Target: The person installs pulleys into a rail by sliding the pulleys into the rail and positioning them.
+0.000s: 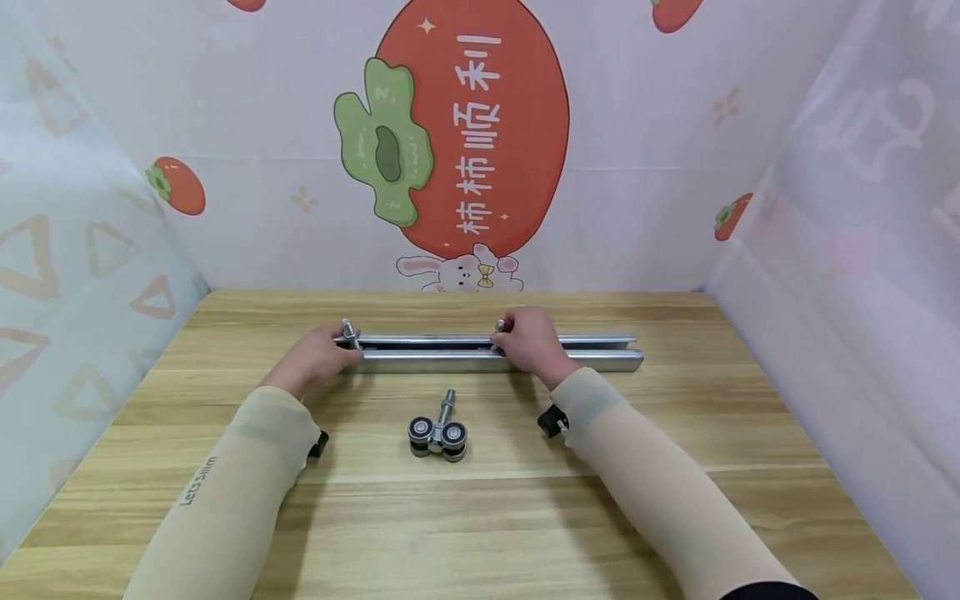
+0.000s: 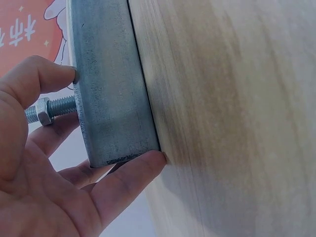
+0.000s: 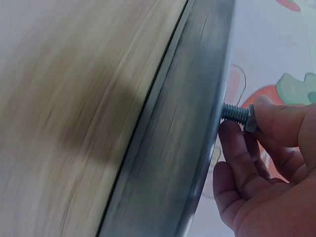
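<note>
A metal channel rail [image 1: 480,362] with a slot along its top lies across the table. My left hand [image 1: 315,360] grips the rail's left end; in the left wrist view the thumb touches the upper edge and a finger reaches round the end. A threaded bolt with a nut [image 2: 45,111] sticks up from the slot there. Farther right, my right hand [image 1: 534,342] pinches a second bolt [image 3: 237,114] that rises from the slot. Whatever these bolts carry inside the rail is hidden. Nearer to me lies a loose trolley roller [image 1: 437,437] with wheels and a bolt stem.
The wooden table [image 1: 480,533] runs back to a printed cloth wall [image 1: 262,225]. More cloth hangs along the left and right sides. Sleeves cover both forearms, and a small black device [image 1: 553,421] sits at the right wrist.
</note>
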Action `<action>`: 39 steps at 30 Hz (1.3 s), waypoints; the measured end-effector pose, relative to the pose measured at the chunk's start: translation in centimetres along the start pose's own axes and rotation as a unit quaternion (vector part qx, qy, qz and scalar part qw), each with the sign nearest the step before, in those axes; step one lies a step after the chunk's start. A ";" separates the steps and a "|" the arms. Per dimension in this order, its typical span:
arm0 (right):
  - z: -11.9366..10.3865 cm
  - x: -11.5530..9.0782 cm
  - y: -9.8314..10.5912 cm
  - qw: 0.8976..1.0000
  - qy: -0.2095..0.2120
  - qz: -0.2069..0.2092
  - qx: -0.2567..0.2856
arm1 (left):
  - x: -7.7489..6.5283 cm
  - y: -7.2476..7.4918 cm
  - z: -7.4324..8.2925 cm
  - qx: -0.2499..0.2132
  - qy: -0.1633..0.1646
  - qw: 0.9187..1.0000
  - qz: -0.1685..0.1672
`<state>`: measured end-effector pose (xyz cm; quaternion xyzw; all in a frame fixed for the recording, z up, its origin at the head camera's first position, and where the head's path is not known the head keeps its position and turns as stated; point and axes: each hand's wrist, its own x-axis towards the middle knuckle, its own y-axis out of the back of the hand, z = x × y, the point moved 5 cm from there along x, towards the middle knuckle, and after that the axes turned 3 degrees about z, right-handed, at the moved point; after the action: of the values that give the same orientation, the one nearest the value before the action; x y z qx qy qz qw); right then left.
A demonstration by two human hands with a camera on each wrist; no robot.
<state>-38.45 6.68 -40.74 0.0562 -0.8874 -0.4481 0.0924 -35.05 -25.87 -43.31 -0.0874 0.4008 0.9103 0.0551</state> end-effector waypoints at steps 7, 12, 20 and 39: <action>-1.5 0.3 -1.0 1.000 -0.006 -0.009 0.005 | 0.2 0.0 0.1 -0.012 -0.002 1.000 0.002; -1.9 0.4 -1.4 1.000 -0.013 -0.011 0.010 | 0.3 0.0 0.1 -0.015 0.002 1.000 0.001; -2.1 0.5 -1.8 1.000 -0.013 -0.010 0.022 | 0.2 -0.1 0.2 -0.004 0.002 1.000 0.002; -2.1 0.4 -1.8 1.000 -0.005 -0.007 0.022 | 0.0 0.0 0.3 0.003 -0.005 1.000 0.003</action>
<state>-38.36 3.91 -40.89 0.0627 -0.8971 -0.4293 0.0837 -35.10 -25.67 -43.14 -0.0816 0.4036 0.9096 0.0551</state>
